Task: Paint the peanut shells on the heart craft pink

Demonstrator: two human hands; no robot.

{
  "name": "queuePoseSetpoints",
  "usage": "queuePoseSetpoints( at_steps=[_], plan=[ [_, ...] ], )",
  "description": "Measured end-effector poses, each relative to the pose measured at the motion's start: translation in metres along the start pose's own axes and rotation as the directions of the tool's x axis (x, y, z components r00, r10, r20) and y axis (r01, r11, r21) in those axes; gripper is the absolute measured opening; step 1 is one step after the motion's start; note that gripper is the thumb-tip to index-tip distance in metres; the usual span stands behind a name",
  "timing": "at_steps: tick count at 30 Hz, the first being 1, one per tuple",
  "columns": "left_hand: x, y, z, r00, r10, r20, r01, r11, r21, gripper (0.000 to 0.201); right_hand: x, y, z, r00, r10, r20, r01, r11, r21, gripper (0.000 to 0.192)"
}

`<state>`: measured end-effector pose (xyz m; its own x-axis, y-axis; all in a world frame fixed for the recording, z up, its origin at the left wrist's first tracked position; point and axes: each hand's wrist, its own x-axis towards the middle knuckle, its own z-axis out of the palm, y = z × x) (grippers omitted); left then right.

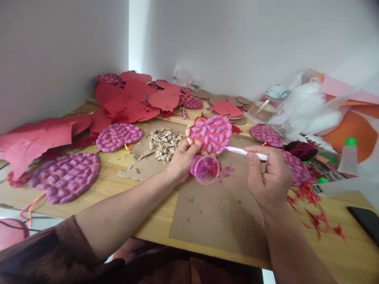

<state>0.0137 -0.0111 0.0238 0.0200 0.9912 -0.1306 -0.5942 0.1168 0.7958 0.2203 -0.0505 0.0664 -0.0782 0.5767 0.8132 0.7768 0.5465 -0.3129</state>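
My left hand (185, 157) grips the lower left edge of a red piece (204, 140) covered with peanut shells. Most shells on it are pink-purple; a few at the left and bottom edges are still plain tan. In my right hand (268, 171) is a white felt-tip pen (245, 152), its pink tip at the piece's lower right edge. Just below the piece is a clear plastic cup (207, 169) stained with magenta; whether my left fingers touch it I cannot tell. Pink stains mark the cardboard sheet (219, 221) beside the cup.
Loose peanut shells (166, 144) lie on torn cardboard to the left. Purple shell-covered pieces (66, 177) and red cut-outs (127, 106) crowd the left and back. At right are a plastic jar (262, 110), white bag (310, 106), green-capped bottle (349, 157), red scraps (321, 221) and a phone (365, 223).
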Motion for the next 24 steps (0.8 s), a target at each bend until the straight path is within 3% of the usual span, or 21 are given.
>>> queuePoseSetpoints(
  at_steps=[12, 17, 20, 24],
  plan=[
    [-0.0007, 0.0000, 0.0003, 1.000, 0.009, 0.021, -0.008, 1.000, -0.002, 0.026, 0.0005, -0.0010, -0.0003, 1.000, 0.023, 0.003, -0.023, 1.000, 0.005, 0.012],
    [-0.0014, -0.0006, 0.0011, 0.999, 0.025, 0.023, -0.025, 1.000, -0.001, 0.029, 0.0007, -0.0031, 0.0001, 0.998, -0.018, 0.059, 0.019, 1.000, -0.006, 0.012],
    [-0.0013, -0.0012, 0.0011, 0.998, 0.038, 0.047, -0.038, 0.999, 0.002, 0.029, 0.0013, -0.0028, 0.0005, 0.998, -0.049, 0.033, 0.050, 0.998, -0.043, 0.012],
    [-0.0021, -0.0014, 0.0008, 0.994, 0.065, 0.083, -0.065, 0.998, 0.002, 0.028, 0.0015, -0.0019, 0.0003, 1.000, -0.001, 0.007, 0.002, 0.999, -0.034, 0.012]
  ],
)
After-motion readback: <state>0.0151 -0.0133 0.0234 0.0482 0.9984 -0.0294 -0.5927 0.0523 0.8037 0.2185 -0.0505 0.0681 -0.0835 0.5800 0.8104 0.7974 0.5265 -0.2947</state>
